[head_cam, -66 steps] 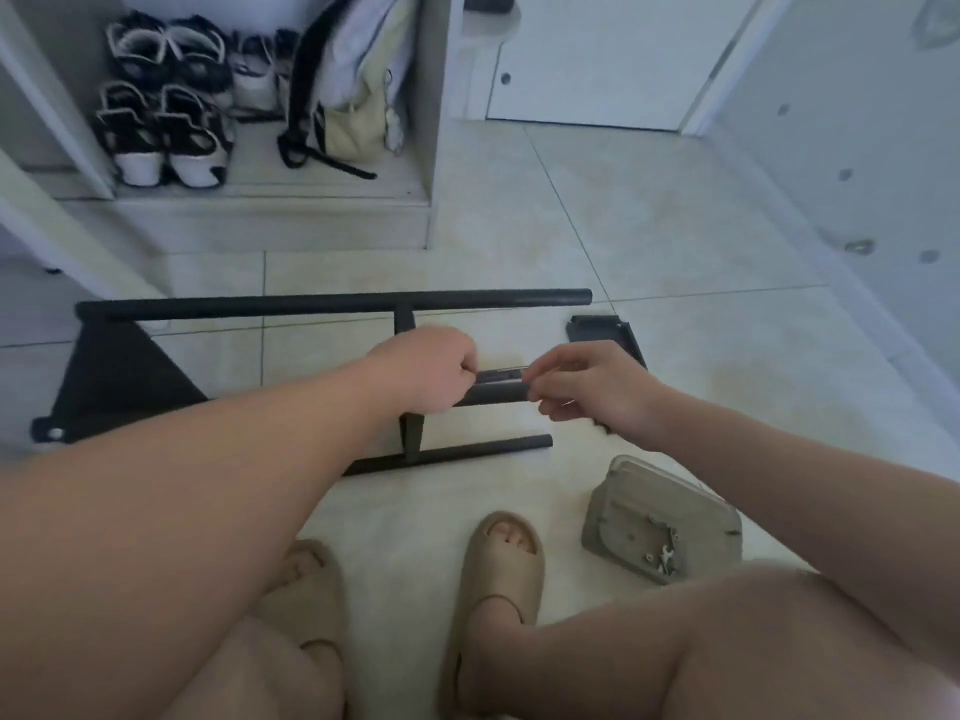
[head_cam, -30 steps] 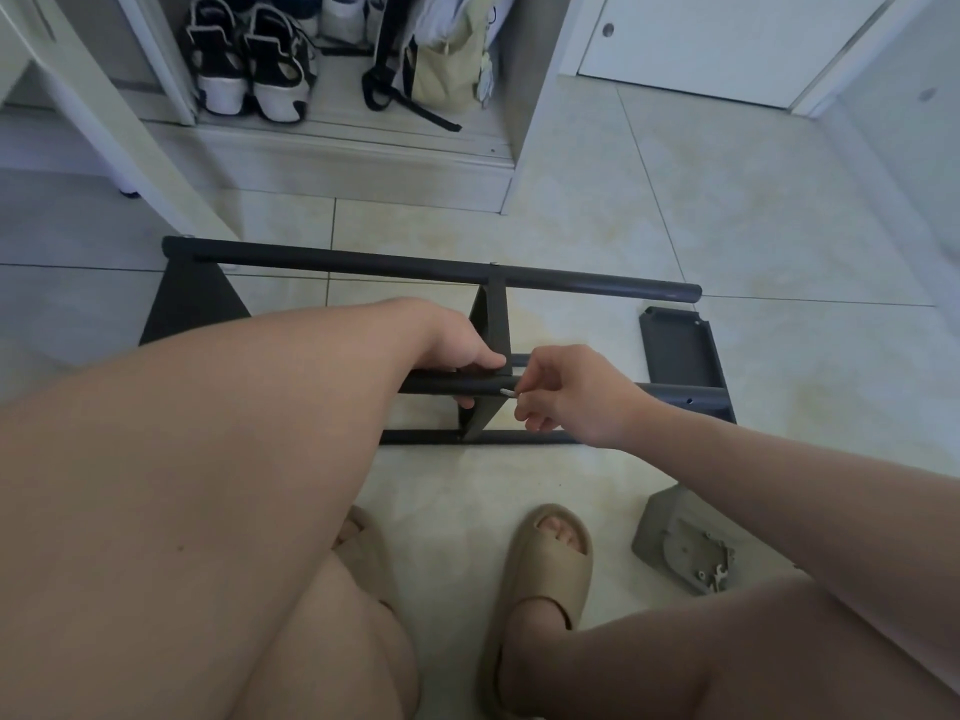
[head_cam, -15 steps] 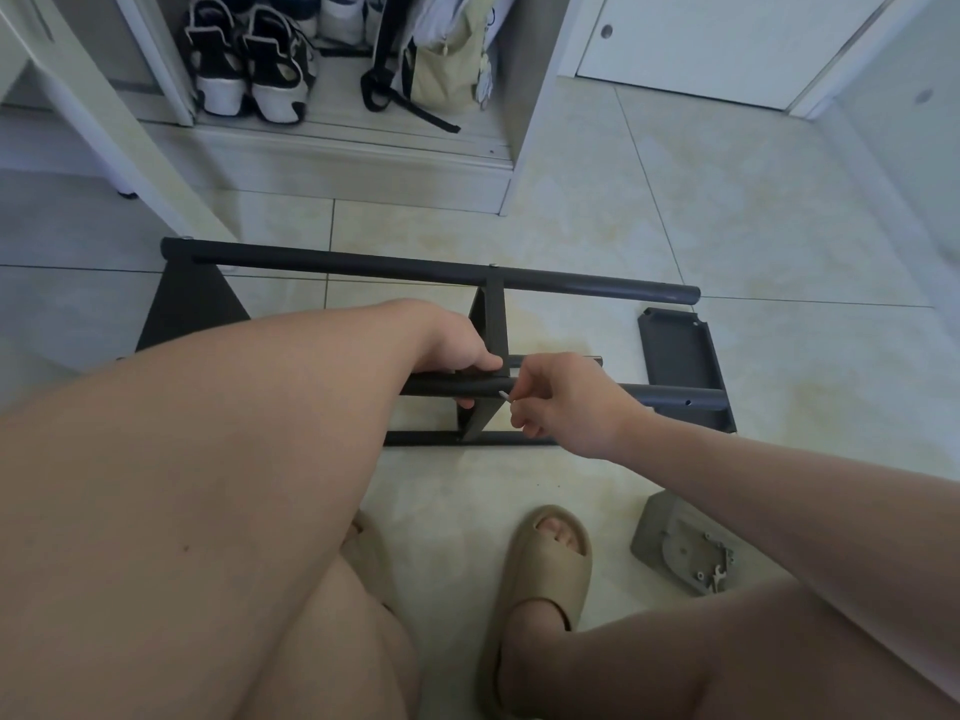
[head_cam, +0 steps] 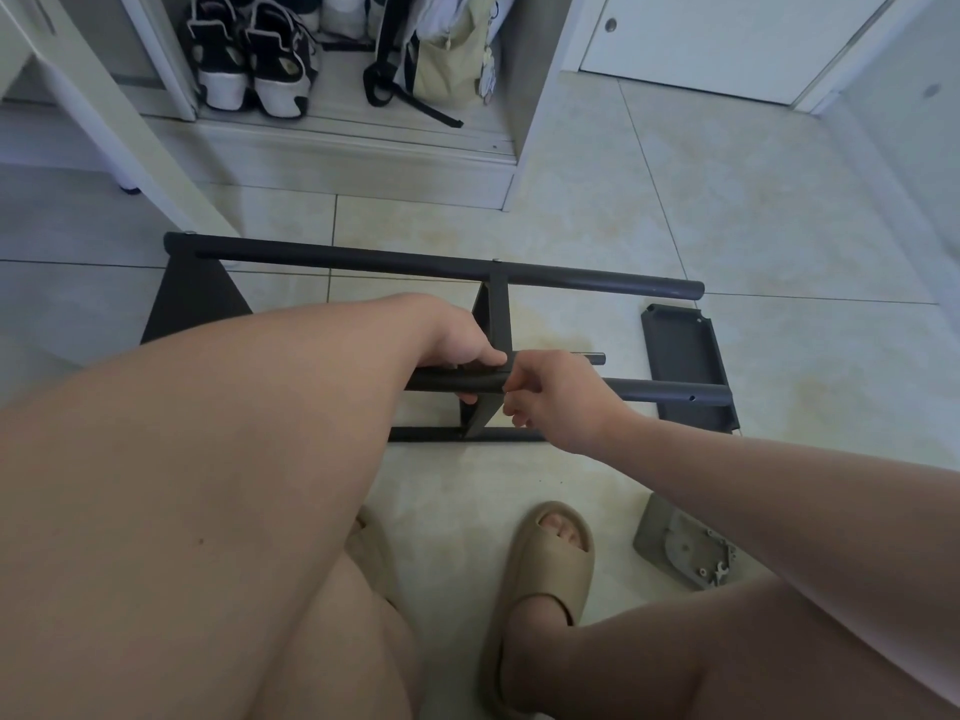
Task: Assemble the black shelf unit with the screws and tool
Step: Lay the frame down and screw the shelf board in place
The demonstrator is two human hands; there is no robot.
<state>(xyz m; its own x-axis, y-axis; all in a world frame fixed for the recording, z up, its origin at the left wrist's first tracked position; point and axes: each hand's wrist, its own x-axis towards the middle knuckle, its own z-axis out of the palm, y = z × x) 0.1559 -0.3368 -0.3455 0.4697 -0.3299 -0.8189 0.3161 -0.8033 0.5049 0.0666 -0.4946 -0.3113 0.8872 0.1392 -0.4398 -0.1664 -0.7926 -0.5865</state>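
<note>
The black shelf frame lies flat on the tiled floor, its long top tube (head_cam: 415, 265) running left to right. My left hand (head_cam: 462, 350) grips a nearer black tube (head_cam: 670, 392) just left of the upright cross panel (head_cam: 493, 324). My right hand (head_cam: 556, 397) is right of that joint, with its fingertips curled and pinched against the tube. Whatever small part they pinch is hidden behind the fingers. A loose black shelf panel (head_cam: 680, 350) lies under the tube's right end.
A grey tray (head_cam: 670, 543) with several screws and a small wrench sits on the floor at the right, near my knee. My sandalled foot (head_cam: 545, 563) is below the frame. An open cabinet with shoes (head_cam: 254, 59) and a bag (head_cam: 447, 49) stands behind.
My right hand has turned slightly at the joint, and the small silver part seen at its fingertips earlier is now covered. My left hand keeps its grip on the tube.
</note>
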